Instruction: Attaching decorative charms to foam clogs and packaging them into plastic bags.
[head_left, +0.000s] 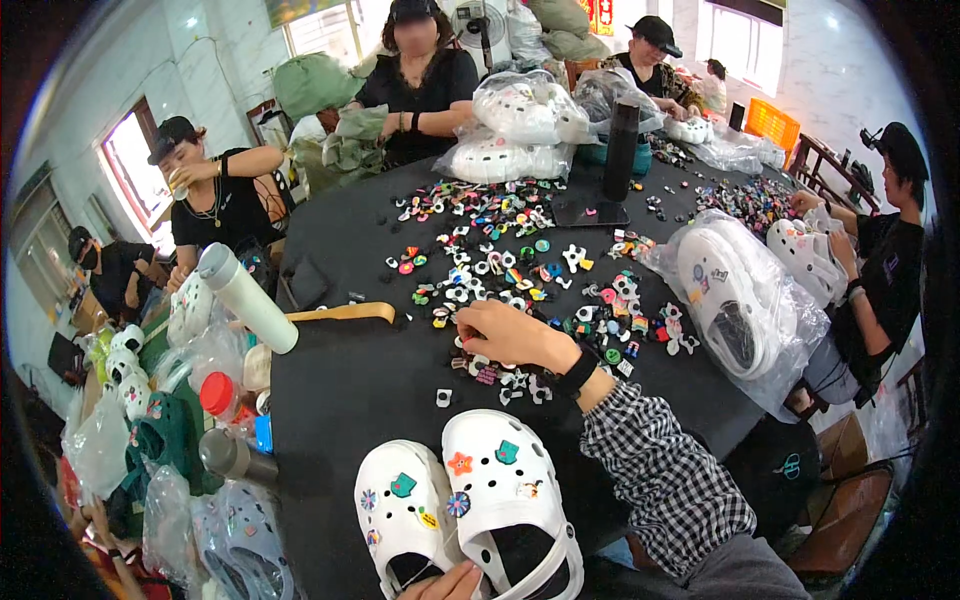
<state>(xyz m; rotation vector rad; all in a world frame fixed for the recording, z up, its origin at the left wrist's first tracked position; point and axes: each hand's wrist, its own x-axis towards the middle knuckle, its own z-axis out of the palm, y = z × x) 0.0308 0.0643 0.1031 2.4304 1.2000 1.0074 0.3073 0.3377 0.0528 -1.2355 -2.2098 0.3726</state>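
Note:
A pair of white clogs, the left clog (415, 510) and the right clog (525, 465), stands at the table's near edge, toes pointing away from me. Teal, star-shaped and flower-like charms are fixed in their uppers. My left hand (445, 583) grips the pair at the heel straps, thumb and fingers partly hidden by them. Over the near side of the loose shoe charms (492, 262), my right hand (512, 335) bends its fingers down and inward. Its fingertips are pressed together, and whatever they pinch is hidden. A black band (578, 373) circles that wrist.
Bagged white clogs (735, 300) lie at the right and more bagged clogs (510, 160) at the back. A black tumbler (620, 150) stands beside a phone (590, 213). A pale bottle (245, 295) leans over the left edge, near a tan strip (350, 312). Several co-workers sit around.

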